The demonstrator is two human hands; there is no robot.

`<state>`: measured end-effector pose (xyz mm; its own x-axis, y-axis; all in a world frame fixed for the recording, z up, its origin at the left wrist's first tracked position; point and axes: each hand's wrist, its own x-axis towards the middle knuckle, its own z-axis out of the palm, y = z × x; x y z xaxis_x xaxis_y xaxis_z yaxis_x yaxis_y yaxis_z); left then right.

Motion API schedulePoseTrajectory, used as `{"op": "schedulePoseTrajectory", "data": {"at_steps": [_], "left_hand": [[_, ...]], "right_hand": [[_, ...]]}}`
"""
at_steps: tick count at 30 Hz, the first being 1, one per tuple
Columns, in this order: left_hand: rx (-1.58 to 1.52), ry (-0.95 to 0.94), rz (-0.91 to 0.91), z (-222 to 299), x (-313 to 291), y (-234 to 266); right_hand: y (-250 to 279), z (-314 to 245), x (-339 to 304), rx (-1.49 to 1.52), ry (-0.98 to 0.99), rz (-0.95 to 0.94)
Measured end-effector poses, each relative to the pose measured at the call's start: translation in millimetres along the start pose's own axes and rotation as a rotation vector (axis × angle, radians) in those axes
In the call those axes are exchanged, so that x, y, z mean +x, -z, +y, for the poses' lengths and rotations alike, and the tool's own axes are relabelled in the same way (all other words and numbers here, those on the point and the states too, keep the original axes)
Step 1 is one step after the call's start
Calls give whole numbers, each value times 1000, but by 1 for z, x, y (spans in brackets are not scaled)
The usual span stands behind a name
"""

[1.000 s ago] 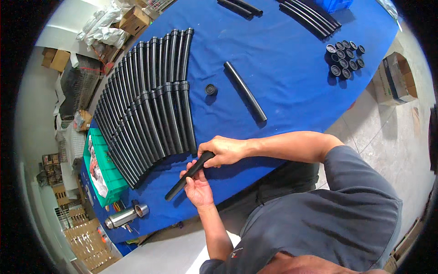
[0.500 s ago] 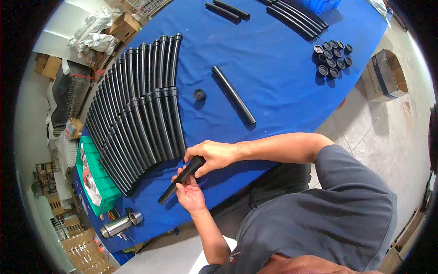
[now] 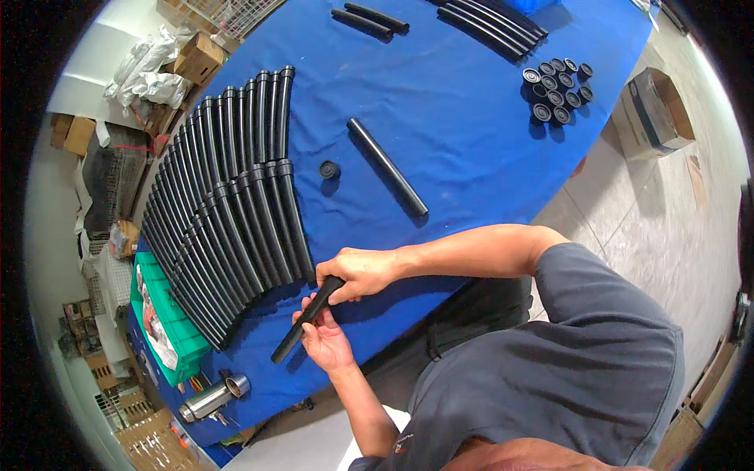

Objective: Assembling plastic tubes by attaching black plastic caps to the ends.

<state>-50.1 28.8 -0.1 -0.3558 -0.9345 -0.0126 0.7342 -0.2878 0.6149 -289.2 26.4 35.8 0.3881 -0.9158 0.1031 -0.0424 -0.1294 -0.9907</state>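
Observation:
My right hand is closed over the upper end of a short black tube; the fingers hide most of that end. Below it, my left hand supports the tube's middle between thumb and fingers. The tube slants down to the left over the table's near edge. Just beyond my hands lie two overlapping rows of black tubes with collared ends, packed side by side in a fan shape. A single black round cap and one loose black tube rest on the blue cloth farther off.
Several black caps are grouped at the far right, near more tubes. Two other tubes lie at the far edge. On the left stand a green bin and a shiny metal cylinder. An open cardboard box is on the floor.
Both hands keep hold of the tube, with only a slight shift in my right hand's grip. The whole view has turned slightly, moving the tabletop things a little leftward.

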Motion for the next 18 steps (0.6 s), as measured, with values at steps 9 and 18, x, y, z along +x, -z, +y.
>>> {"op": "schedulePoseTrajectory", "data": {"at_steps": [9,18], "left_hand": [[-32,23,30,1,3,0],[-50,-8,82,-2,3,2]], "right_hand": [[1,3,1,10,48,3],[-5,5,3,-200,205,100]]}}
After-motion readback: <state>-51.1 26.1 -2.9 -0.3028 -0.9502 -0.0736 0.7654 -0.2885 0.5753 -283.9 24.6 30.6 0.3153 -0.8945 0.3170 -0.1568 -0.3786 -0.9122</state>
